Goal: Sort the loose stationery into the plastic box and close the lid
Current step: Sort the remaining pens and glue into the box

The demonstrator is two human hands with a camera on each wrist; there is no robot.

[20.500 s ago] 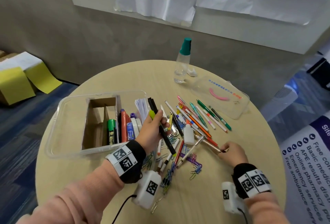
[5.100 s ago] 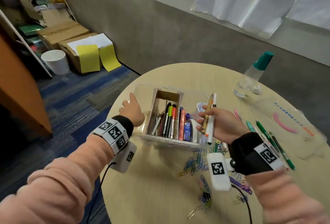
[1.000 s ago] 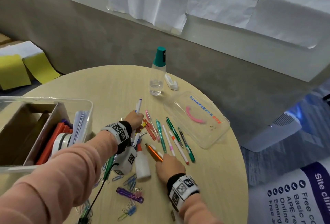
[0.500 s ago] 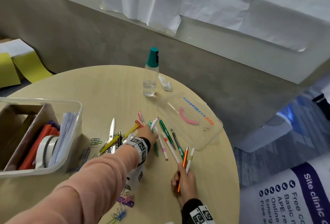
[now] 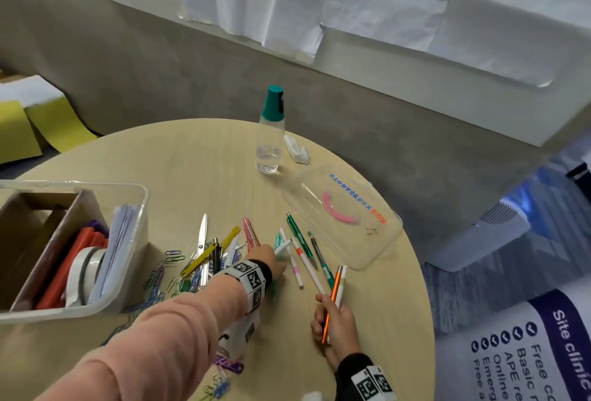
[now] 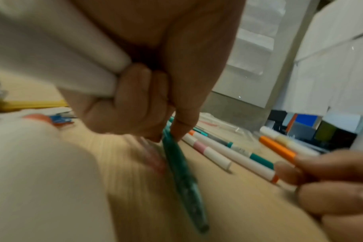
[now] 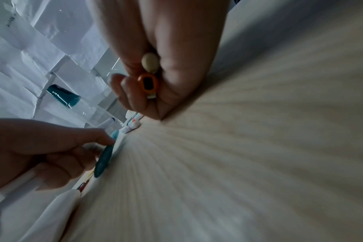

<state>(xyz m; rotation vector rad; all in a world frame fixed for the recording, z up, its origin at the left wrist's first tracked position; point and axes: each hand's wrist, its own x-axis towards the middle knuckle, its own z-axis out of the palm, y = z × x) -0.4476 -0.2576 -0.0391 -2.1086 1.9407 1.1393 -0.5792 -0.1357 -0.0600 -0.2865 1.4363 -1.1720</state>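
Note:
My left hand [image 5: 267, 260] reaches across the round table into the loose pens, gripping a white pen [image 5: 283, 246] in its curled fingers while fingertip and thumb pinch a teal pen [image 6: 182, 170] lying on the wood. My right hand [image 5: 334, 327] holds an orange pen [image 5: 332, 301] and a cream-white pen [image 5: 341, 288] upright near the table's right side. Several pens [image 5: 303, 253] lie between the hands and the clear lid [image 5: 345, 218]. The open plastic box [image 5: 128, 240] at the left holds markers, tape and paper.
Scissors [image 5: 201, 237], a yellow clip [image 5: 204, 256] and several coloured paper clips [image 5: 160, 276] lie beside the box. A teal-capped bottle [image 5: 271, 132] stands at the far edge with a crumpled wrapper [image 5: 297, 152]. The table edge curves close on the right.
My left hand has moved right onto the teal pen, still carrying the white pen. My right hand keeps the orange and cream-white pens, which it picked up within the last second.

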